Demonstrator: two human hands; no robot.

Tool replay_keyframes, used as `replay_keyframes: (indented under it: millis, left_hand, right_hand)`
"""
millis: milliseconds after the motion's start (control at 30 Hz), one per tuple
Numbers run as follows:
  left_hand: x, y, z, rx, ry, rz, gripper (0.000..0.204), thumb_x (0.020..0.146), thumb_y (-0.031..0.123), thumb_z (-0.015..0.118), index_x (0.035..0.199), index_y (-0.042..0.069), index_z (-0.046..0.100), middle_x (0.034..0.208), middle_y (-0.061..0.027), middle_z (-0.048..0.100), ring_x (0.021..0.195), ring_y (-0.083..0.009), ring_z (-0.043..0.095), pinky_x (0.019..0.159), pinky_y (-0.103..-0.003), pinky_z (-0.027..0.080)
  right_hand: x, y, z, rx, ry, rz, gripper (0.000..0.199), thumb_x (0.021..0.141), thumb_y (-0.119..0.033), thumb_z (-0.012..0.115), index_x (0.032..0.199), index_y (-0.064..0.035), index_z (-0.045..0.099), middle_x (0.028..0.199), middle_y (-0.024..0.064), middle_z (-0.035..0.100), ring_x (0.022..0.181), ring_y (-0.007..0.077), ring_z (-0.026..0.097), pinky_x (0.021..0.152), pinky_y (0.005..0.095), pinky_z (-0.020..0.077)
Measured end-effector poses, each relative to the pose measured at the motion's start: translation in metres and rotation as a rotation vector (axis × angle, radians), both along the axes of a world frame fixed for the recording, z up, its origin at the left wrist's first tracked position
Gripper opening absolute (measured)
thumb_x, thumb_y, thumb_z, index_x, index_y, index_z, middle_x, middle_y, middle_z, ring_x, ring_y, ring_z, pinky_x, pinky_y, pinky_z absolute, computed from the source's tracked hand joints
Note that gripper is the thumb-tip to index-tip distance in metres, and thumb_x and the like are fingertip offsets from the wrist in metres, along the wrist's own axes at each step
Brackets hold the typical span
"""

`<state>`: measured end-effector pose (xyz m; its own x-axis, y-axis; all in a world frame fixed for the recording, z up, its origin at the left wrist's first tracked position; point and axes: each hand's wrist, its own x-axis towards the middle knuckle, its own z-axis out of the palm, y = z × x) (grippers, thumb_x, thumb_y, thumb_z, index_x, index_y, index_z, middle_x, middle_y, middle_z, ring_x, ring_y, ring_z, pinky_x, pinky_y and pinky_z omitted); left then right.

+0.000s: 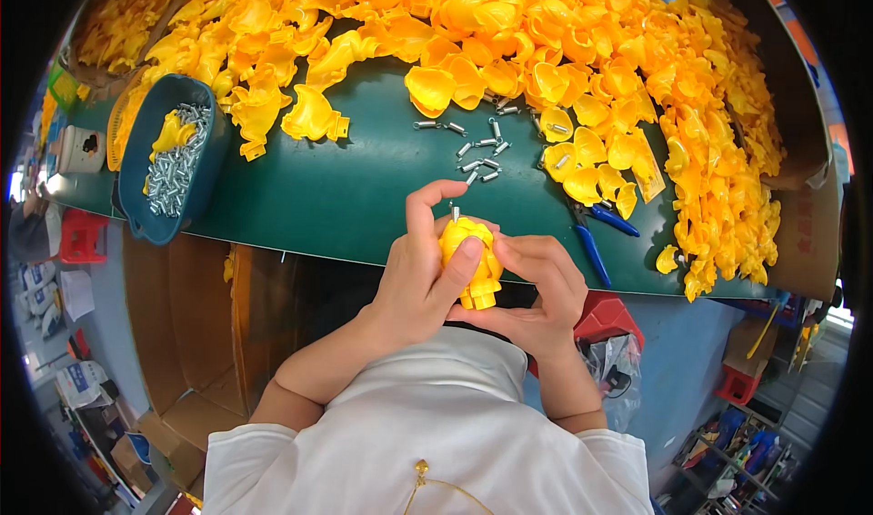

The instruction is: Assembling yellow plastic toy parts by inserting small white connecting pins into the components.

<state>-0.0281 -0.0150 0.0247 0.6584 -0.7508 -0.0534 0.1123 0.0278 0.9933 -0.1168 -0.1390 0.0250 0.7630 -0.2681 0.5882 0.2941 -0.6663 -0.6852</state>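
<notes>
Clasped between both hands at the near edge of the green desk — a yellow plastic piece. Left hand gripping it with thumb across the front; right hand cupping from beneath (a small metal spring seemingly poking from its top).

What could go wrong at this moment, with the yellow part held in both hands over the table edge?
The yellow part is held in the left hand and right hand just beyond the green table edge; if it slips, it probably falls to the floor. The small metal spring sticking out of its top looks loose and could pop out. The loose springs nearby could roll or be knocked off.
</notes>
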Motion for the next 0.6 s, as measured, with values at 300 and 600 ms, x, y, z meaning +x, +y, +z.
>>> replay_keyframes:
  millis: [300, 600]
  left_hand:
    - [0.000, 0.004, -0.003, 0.037, -0.191, 0.043, 0.046, 0.095, 0.027, 0.043, 0.124, -0.001, 0.022, 0.089, -0.0155, 0.064, 0.073, -0.0271, 0.064, 0.065, -0.033, 0.049]
    - [0.002, -0.003, 0.009, -0.156, 0.132, 0.026, 0.056, 0.093, 0.033, 0.046, 0.133, 0.002, 0.021, 0.123, -0.0213, 0.049, 0.108, -0.0229, 0.053, 0.089, -0.033, 0.045]
  right_hand:
    - [-0.001, -0.001, -0.001, 0.084, 0.054, 0.017, 0.059, 0.049, -0.027, 0.088, 0.096, -0.0007, 0.064, 0.088, 0.0094, 0.063, 0.075, 0.0242, 0.062, 0.064, 0.0304, 0.0506]
    - [0.002, -0.006, -0.005, 0.045, -0.028, 0.024, 0.062, 0.055, -0.023, 0.085, 0.107, 0.0008, 0.062, 0.099, 0.0132, 0.063, 0.085, 0.0269, 0.062, 0.070, 0.0313, 0.0509]
